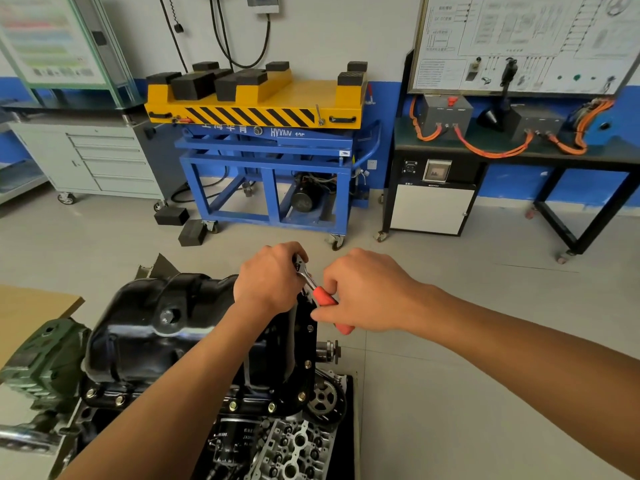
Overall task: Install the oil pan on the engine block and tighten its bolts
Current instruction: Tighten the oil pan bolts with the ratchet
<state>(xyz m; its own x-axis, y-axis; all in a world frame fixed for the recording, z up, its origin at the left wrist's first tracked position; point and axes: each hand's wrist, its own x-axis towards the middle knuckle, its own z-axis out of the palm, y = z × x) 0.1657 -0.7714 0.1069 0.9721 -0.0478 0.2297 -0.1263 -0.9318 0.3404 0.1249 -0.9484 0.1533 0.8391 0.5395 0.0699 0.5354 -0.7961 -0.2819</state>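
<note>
Scene: You bend over the oil pan [138, 341], which sits sump-up on the engine block [242, 420], with a ratchet [308, 277] at the pan's far right corner.
Left hand: Your left hand [268, 277] is curled over the ratchet's head at that corner, gripping and steadying it. The socket and fastener beneath it are hidden.
Right hand: Your right hand [363, 292] holds the red handle [325, 296] in its fingers, just off the pan's right edge.
Pan's lie: The flange faces down and the drain plug [167, 318] shows on the raised sump. The long axis appears to run left to right, with the deep end at the left.
Ratchet's lie: Its long axis slants from the pan's far corner back toward you and to the right.
Bolts: Bolts [302, 396] dot the pan's near and right flange. You cannot tell from here how snug they are.
Handling: The pan looks like stiff pressed steel, fairly heavy, with glossy paint that is likely slick. If you must shift it, take it by the sump walls. The thin flange may warp under uneven tightening.
Stage: The pan is seated, so tightening appears to be the step in hand.
</note>
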